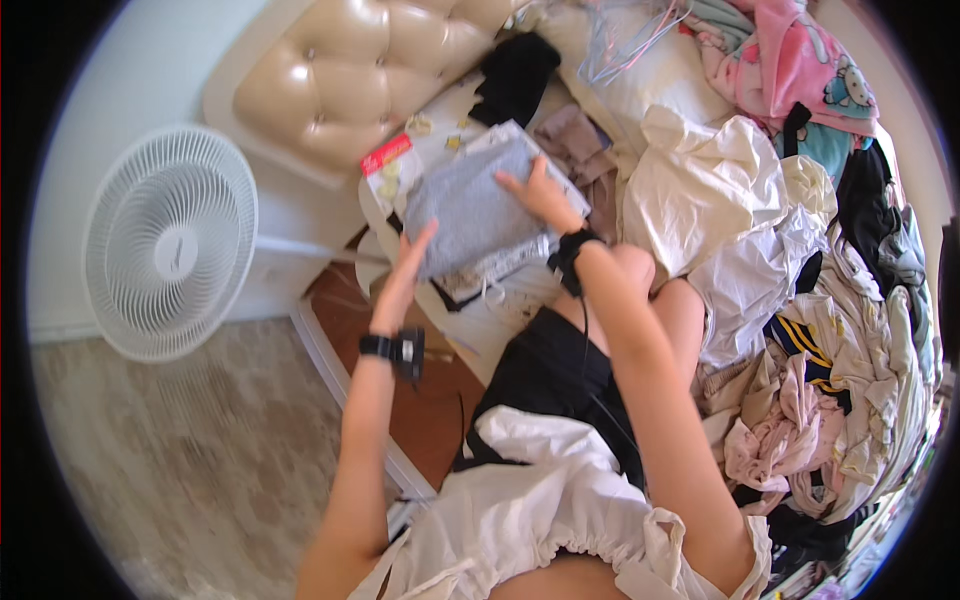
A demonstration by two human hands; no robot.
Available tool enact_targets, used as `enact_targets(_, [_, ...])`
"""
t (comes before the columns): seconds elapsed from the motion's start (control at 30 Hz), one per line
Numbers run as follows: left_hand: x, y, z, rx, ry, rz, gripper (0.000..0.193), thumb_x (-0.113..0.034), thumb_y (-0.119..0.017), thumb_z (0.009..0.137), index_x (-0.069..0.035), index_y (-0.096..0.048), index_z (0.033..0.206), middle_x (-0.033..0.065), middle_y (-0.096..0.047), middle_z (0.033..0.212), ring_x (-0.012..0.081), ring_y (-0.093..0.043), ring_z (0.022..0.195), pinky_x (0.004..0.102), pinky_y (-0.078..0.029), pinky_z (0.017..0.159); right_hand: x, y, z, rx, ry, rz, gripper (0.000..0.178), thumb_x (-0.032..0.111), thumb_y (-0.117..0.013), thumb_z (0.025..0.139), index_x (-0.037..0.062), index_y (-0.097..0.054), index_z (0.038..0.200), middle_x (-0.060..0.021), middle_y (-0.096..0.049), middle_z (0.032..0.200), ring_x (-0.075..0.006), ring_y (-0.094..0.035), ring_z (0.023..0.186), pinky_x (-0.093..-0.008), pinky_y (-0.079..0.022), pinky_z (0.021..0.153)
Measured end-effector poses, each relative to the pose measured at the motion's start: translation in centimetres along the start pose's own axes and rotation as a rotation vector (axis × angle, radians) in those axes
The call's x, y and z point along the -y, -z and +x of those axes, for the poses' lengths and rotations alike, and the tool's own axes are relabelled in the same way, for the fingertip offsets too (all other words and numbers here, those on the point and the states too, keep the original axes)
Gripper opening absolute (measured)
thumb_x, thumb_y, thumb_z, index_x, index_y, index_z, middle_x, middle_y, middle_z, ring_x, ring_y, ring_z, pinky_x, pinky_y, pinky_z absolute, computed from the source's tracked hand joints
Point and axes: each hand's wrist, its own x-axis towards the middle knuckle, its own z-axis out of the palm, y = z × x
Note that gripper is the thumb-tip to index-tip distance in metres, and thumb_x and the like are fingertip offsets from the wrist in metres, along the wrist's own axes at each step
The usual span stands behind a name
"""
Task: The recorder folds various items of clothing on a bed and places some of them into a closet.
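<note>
A folded grey garment [470,215] lies on top of a stack of folded clothes, with a white patterned piece [505,262] showing under its near edge. My left hand [403,270] is against the garment's left side, fingers stretched and thumb apart. On its right part rests my right hand [541,195], with thumb and fingers spread over the cloth. Neither hand is closed around anything. Each wrist wears a black strap device.
A white fan [172,243] stands at the left, beside a cream tufted headboard [350,75]. A black cloth [515,78] and a red-and-white package [388,160] lie beyond the stack. Hangers [630,45] sit at the back. Heaped clothes [790,420] cover the right side.
</note>
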Motion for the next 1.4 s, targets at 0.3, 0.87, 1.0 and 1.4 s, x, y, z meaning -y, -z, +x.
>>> enact_targets(0.3, [0.1,-1.5,-1.4,-0.119,-0.173,0.183,0.075,-0.035,-0.063,0.080,0.003,-0.024,0.131,0.0196,-0.038,0.129,0.0256,-0.038,0.119,0.0322,-0.029,0.099,4.8,1.7,0.3,0.006,0.153,-0.267,0.070,0.064,-0.050,0.076,0.0140,-0.039,0.124,-0.0249,-0.060,0.092,-0.0399,-0.059,0.087,-0.0453,-0.046,0.073])
enact_targets(0.87, [-5.1,-4.6,-1.7,-0.167,-0.777,1.494,0.090,-0.052,-0.060,0.073,-0.010,-0.018,0.140,0.0214,-0.011,0.144,0.0365,-0.010,0.134,0.0586,-0.007,0.102,4.1,-2.9,-1.4,-0.312,0.680,-0.567,0.050,0.047,-0.047,0.083,0.0258,-0.043,0.128,-0.0076,-0.033,0.139,-0.0297,-0.024,0.131,-0.0640,-0.014,0.100])
enact_targets(1.0, [-0.3,-6.6,2.1,-0.056,-0.731,1.228,0.099,-0.050,-0.068,0.067,-0.011,-0.015,0.141,0.0309,-0.004,0.142,0.0436,-0.004,0.132,0.0605,-0.012,0.100,0.8,-1.9,-0.9,-0.270,0.638,-0.590,0.046,0.043,-0.047,0.082,0.0260,-0.047,0.125,-0.0071,-0.033,0.139,-0.0301,-0.023,0.131,-0.0697,-0.012,0.095])
enact_targets(1.4, [2.2,-6.2,1.6,-0.182,-0.886,1.287,0.096,-0.059,-0.060,0.070,-0.014,-0.016,0.142,0.0253,-0.003,0.144,0.0407,-0.010,0.132,0.0544,-0.017,0.103,-0.7,-4.4,-0.9,-0.274,0.657,-0.470,0.050,0.051,-0.043,0.082,0.0263,-0.047,0.126,-0.0119,-0.022,0.144,-0.0327,-0.009,0.135,-0.0674,-0.004,0.099])
